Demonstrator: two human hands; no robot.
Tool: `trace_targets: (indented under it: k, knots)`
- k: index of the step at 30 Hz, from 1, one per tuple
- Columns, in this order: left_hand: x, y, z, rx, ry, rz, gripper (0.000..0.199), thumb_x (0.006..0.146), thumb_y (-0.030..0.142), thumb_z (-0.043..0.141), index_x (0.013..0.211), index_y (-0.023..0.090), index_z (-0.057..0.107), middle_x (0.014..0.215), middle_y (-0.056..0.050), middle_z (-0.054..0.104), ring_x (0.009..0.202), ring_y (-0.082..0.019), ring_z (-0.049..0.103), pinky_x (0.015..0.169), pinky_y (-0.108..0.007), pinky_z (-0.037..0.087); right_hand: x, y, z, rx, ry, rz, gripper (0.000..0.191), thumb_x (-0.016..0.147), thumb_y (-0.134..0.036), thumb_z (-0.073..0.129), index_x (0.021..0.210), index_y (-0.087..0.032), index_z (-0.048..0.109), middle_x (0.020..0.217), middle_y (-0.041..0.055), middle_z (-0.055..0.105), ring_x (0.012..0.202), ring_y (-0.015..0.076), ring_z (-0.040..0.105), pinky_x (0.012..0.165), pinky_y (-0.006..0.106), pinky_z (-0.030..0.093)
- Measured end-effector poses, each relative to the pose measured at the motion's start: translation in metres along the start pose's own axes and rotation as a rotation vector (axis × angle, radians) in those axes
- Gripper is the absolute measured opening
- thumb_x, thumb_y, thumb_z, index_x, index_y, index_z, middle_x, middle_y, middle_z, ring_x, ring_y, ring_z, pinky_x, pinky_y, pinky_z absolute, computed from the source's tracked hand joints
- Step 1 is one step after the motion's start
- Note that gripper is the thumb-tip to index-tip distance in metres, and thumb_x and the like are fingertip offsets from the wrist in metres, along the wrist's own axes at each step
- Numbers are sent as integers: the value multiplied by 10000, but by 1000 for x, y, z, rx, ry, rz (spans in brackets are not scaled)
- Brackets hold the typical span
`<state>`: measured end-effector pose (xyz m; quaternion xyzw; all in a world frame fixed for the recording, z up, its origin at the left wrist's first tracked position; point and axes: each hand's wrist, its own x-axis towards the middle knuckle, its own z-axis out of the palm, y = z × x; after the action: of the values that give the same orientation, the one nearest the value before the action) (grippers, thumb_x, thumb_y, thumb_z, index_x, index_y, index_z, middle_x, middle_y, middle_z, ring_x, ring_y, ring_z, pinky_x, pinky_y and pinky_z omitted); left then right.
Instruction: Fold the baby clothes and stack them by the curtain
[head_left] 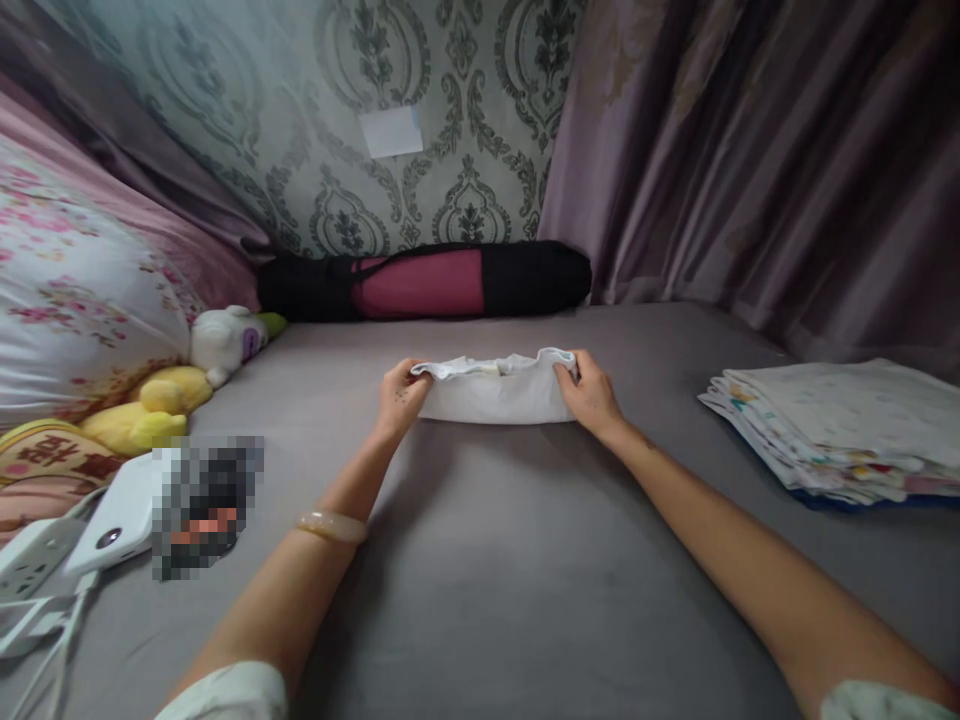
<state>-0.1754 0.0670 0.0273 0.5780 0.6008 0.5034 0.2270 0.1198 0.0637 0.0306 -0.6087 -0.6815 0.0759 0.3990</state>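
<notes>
A white cloth (499, 398) is stretched sideways between my two hands, just above the grey bed sheet (480, 590). Its upper edge is bunched and uneven, while the lower part hangs smooth. My left hand (403, 398) pinches the left end with thumb and fingers. At the right end, my right hand (589, 395) grips the cloth's top corner. A pale bangle circles my left wrist.
Folded patterned cloths (847, 430) are stacked at the right. A black and pink long bag (420, 283) lies along the wall. Plush toys (225, 340), a floral pillow (82, 290), a white device (124, 510), cables and a power strip (37, 555) occupy the left side.
</notes>
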Motion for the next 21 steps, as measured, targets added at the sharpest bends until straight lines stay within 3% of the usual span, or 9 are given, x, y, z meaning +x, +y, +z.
trace_targets:
  k: [3,7,13,21]
  knots:
    - [19,-10,12,6,-24,-96,230,717,317,514,769,134,642,606,25,528,579,-113,467,524,-205,322,22,14,14,-57,-48,26,260,906,-356,444,1064,-198,577,909,83,678,854,231,613,743,291,433]
    - [32,-28,31,236,-22,-173,237,762,339,515,703,133,616,596,1,516,600,-138,485,536,-230,304,36,35,34,-167,-186,170,250,898,-318,475,1031,-170,629,993,124,689,918,233,624,775,294,447]
    - [34,-40,39,483,26,-179,398,886,448,406,763,145,633,690,-73,608,680,-189,556,576,-264,316,34,44,44,-192,-139,268,313,898,-284,465,1112,-138,640,1047,156,694,947,247,644,816,319,465]
    - [30,-39,34,572,52,-174,339,919,415,401,885,180,642,891,-129,685,856,-240,618,666,-289,379,36,51,44,-115,-100,255,308,878,-248,472,1102,-132,650,990,135,711,897,225,656,805,309,475]
